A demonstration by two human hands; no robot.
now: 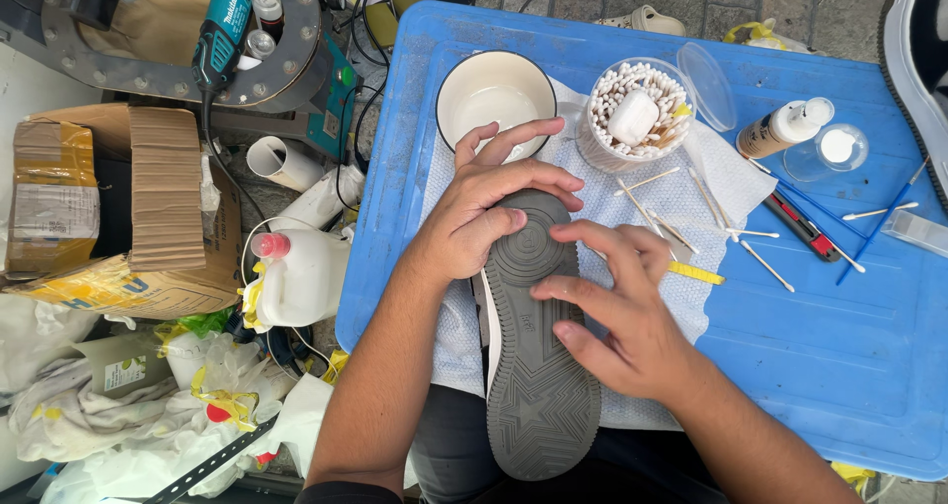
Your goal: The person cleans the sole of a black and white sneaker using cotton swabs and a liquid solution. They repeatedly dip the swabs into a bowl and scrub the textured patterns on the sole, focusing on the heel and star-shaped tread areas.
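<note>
A shoe lies sole-up on a white cloth (691,193) on a blue plastic table (849,336); its grey sole (538,366) faces me. My left hand (484,208) grips the toe end, thumb on the sole and fingers curled over the tip. At the shoe's middle, my right hand (617,302) rests with its fingers on the sole's right edge.
A white bowl (496,97) with liquid and a clear tub of cotton swabs (637,114) stand behind the shoe. Loose swabs, a bottle (785,129), brushes and a cutter (802,226) lie at right. A cardboard box (128,203), jug (296,277) and drill (222,30) sit at left.
</note>
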